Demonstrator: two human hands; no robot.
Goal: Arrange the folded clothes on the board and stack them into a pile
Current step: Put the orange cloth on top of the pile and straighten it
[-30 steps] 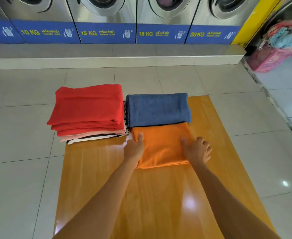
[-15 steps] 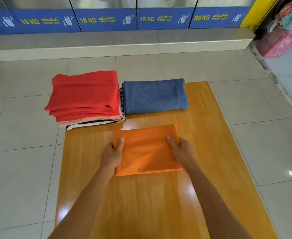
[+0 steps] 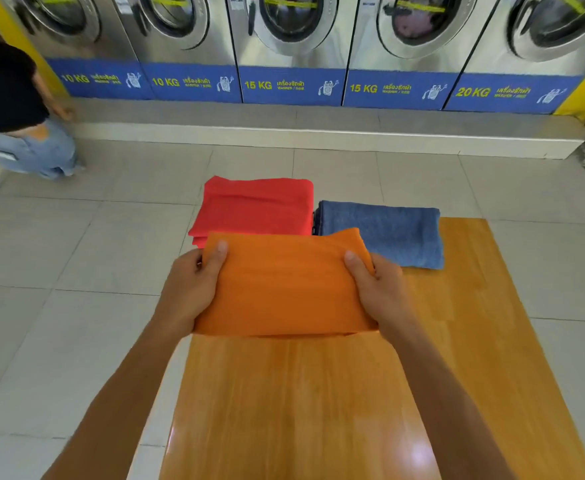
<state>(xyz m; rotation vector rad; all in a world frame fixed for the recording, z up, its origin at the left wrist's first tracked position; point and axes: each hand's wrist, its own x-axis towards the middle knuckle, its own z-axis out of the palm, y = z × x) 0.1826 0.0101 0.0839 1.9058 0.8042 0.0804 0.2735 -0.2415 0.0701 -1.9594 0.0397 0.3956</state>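
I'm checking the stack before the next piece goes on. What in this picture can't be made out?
- Head view: the near edge of the red pile and any layers under it, hidden by the orange cloth held by the left hand and right hand.
- Near-left part of the blue towel, covered by the same cloth.
- Small print under the washers' KG labels: blurred.

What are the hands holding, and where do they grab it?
The folded orange cloth. The left hand grips its left edge and the right hand grips its right edge, thumbs on top.

Orange cloth point(image 3: 284, 289) between both hands
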